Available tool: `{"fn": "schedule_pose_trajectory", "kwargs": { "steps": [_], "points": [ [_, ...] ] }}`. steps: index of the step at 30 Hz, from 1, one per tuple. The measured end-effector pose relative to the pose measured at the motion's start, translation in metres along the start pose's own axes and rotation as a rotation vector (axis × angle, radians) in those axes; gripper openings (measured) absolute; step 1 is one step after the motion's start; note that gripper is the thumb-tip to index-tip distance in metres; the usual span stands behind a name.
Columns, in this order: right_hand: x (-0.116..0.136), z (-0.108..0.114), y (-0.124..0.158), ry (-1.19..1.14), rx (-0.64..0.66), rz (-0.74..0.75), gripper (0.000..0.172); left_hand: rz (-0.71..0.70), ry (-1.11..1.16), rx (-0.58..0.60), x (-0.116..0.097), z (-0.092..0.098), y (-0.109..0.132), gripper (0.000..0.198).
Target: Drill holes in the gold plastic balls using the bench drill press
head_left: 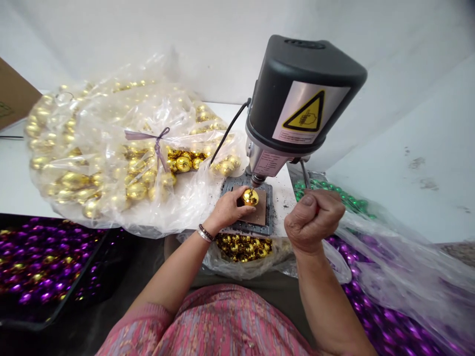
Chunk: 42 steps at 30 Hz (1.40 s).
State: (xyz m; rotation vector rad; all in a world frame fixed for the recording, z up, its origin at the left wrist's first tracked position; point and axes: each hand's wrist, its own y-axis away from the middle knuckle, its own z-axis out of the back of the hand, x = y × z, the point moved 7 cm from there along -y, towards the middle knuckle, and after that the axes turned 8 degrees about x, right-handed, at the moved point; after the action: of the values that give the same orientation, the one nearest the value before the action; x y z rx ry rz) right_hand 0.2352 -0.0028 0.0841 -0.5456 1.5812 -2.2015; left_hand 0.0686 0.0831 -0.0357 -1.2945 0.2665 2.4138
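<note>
My left hand [233,206] grips a shiny gold ball [251,198] between thumb and fingers. The ball sits over a brown board [260,213] on the drill press's grey base plate [270,195]. Right above the ball is the drill chuck [257,181], its tip at the ball's top; I cannot tell how deep it reaches. My right hand [315,217] is closed in a fist around the lever [305,174] at the side of the drill press [297,99]. The fist hides the lever's lower end.
A clear plastic bag [189,193] of gold balls fills the table's left side. A bag of gold balls [245,247] hangs below the table edge. Purple balls [37,262] fill a dark crate at left. Green balls [334,190] and purple balls [374,306] lie at right under plastic.
</note>
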Motion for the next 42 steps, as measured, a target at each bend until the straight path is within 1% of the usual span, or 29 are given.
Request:
{"fn": "schedule_pose_trajectory", "kwargs": {
  "steps": [5,7,9,10,12,13,14,17,19,22,23,24,25,26,28,30,31,33,34,35,37,39,40,42],
  "points": [
    [-0.002,-0.006,0.011,-0.018,0.014,0.022,0.014,-0.012,-0.009,-0.004,0.004,-0.002,0.000,0.062],
    [-0.003,-0.002,0.007,-0.014,0.008,0.010,0.008,-0.013,-0.007,-0.011,0.005,-0.002,-0.001,0.063],
    [-0.004,0.004,-0.009,0.008,0.003,-0.026,0.003,-0.017,-0.004,-0.020,0.004,-0.002,-0.001,0.063],
    [-0.005,0.008,-0.020,0.022,0.003,-0.059,0.005,-0.022,-0.004,-0.023,0.003,-0.002,-0.001,0.062],
    [-0.008,0.014,-0.047,0.048,-0.005,-0.151,0.014,-0.033,-0.008,-0.026,-0.001,-0.002,0.001,0.058],
    [-0.010,0.016,-0.060,0.012,-0.018,-0.202,0.021,-0.033,-0.010,-0.029,-0.002,-0.001,0.003,0.056],
    [-0.013,0.016,-0.071,-0.023,0.001,-0.256,0.026,-0.032,-0.009,-0.037,-0.004,0.000,0.007,0.055],
    [-0.016,0.013,-0.092,-0.074,0.024,-0.329,0.031,-0.055,-0.004,-0.047,-0.006,0.004,0.026,0.057],
    [-0.016,0.012,-0.094,-0.081,0.030,-0.349,0.032,-0.127,-0.028,0.032,-0.010,0.004,0.042,0.060],
    [-0.017,0.011,-0.089,-0.067,0.024,-0.378,0.037,-0.236,-0.088,0.240,-0.015,-0.002,0.065,0.064],
    [-0.018,0.011,-0.087,-0.064,0.015,-0.387,0.037,-0.250,-0.095,0.270,-0.014,0.000,0.071,0.066],
    [-0.019,0.011,-0.086,-0.065,0.006,-0.394,0.037,-0.253,-0.095,0.263,-0.012,0.005,0.075,0.067],
    [-0.020,0.011,-0.084,-0.072,0.000,-0.400,0.036,-0.246,-0.090,0.216,-0.009,0.014,0.076,0.066],
    [-0.022,0.010,-0.084,-0.081,-0.005,-0.404,0.035,-0.229,-0.088,0.135,-0.005,0.026,0.075,0.062],
    [-0.025,0.009,-0.082,-0.089,-0.004,-0.409,0.033,-0.158,-0.113,-0.082,0.006,0.058,0.069,0.045],
    [-0.027,0.008,-0.082,-0.082,0.016,-0.409,0.033,-0.029,-0.181,-0.317,0.021,0.096,0.060,0.031],
    [-0.027,0.008,-0.082,-0.080,0.024,-0.403,0.033,0.056,-0.222,-0.419,0.029,0.115,0.055,0.030],
    [-0.026,0.008,-0.082,-0.074,0.037,-0.379,0.033,0.219,-0.302,-0.576,0.045,0.147,0.044,0.037],
    [-0.024,0.008,-0.082,-0.068,0.039,-0.368,0.034,0.276,-0.349,-0.618,0.051,0.160,0.038,0.041],
    [-0.023,0.009,-0.083,-0.061,0.035,-0.359,0.034,0.312,-0.394,-0.620,0.056,0.168,0.031,0.044],
    [-0.019,0.010,-0.084,-0.041,0.034,-0.353,0.035,0.356,-0.443,-0.551,0.067,0.175,0.017,0.054],
    [-0.017,0.012,-0.084,-0.024,0.024,-0.370,0.037,0.392,-0.429,-0.474,0.078,0.174,0.007,0.060],
    [-0.017,0.013,-0.084,-0.023,0.023,-0.379,0.038,0.404,-0.407,-0.458,0.082,0.173,0.005,0.060],
    [-0.016,0.014,-0.083,-0.033,0.020,-0.384,0.040,0.402,-0.353,-0.477,0.085,0.171,0.005,0.054]
  ]
}}
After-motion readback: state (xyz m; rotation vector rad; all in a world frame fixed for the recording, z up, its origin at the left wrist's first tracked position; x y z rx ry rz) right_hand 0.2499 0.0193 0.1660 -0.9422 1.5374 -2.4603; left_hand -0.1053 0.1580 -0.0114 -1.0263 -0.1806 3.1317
